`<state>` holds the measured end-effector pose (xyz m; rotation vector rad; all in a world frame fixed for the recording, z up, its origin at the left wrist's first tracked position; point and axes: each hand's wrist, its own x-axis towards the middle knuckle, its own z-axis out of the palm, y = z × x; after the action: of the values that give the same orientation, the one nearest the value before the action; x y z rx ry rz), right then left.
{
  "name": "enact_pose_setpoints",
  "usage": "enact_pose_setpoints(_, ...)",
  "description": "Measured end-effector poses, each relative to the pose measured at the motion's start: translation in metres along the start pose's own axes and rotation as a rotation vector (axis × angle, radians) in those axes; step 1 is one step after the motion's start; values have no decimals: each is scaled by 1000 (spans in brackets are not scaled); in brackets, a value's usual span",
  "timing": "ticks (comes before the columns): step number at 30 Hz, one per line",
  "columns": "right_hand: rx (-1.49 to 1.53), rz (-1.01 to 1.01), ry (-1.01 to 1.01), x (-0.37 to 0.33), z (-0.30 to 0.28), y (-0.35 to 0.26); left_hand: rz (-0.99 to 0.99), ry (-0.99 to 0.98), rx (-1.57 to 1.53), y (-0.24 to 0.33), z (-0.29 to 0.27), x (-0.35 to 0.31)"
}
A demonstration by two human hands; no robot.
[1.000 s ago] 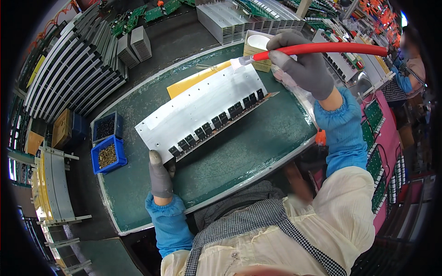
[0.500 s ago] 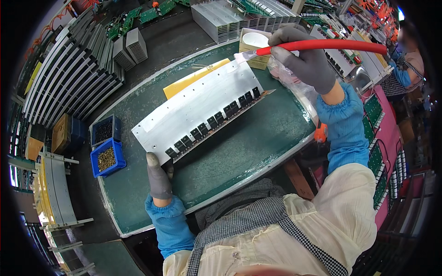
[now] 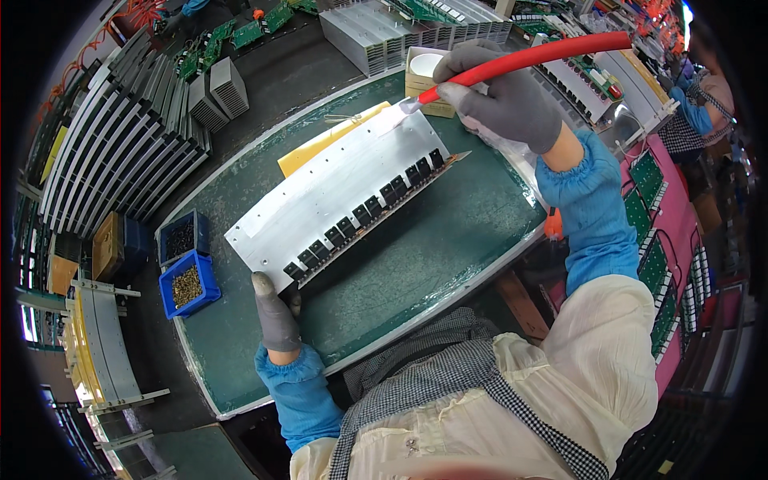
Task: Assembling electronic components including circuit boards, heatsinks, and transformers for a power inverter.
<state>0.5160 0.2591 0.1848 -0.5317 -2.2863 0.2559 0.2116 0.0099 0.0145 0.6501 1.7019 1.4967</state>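
A long silvery metal heat-sink plate (image 3: 320, 189) lies aslant over the green work table. Along its near edge runs a row of black transistor-like components (image 3: 362, 214). My left hand (image 3: 277, 316), in a grey glove, grips the plate's near left corner, thumb on top and fingers partly hidden below. In my gloved right hand (image 3: 512, 108) is a brush (image 3: 552, 52) with a thick red handle. Its pale tip touches the plate's far right end, where a whitish smear shows. Just beyond that end stands a small carton (image 3: 416, 86) holding a white cup (image 3: 426, 64).
Yellow sheet (image 3: 316, 150) sticks out behind the plate. At left stand a blue bin of brass-coloured small parts (image 3: 187, 290) and a bin of dark parts (image 3: 181, 237). Stacked metal heat sinks (image 3: 376, 40) line the back. A person (image 3: 704, 104) works at far right.
My right hand and the brush have moved left, and the brush tip has slid a little down the plate's right end. The whole view has shifted slightly. My left hand keeps its grip.
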Motion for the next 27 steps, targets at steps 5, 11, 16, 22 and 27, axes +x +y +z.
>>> enact_pose_setpoints(5,0,-38,80,-8,-6,20,8,-28,-3,3,1,-1)
enact_pose_setpoints(11,-55,-42,66,-11,-10,26,8,-1,0,3,2,-2)
enact_pose_setpoints(16,34,38,65,-13,-10,23,17,32,-22,2,4,-2)
enact_pose_setpoints(22,279,116,-16,-10,-6,-2,34,-20,-20,3,1,-2)
enact_pose_setpoints(27,198,48,102,-18,-16,21,45,-58,36,2,-6,-5)
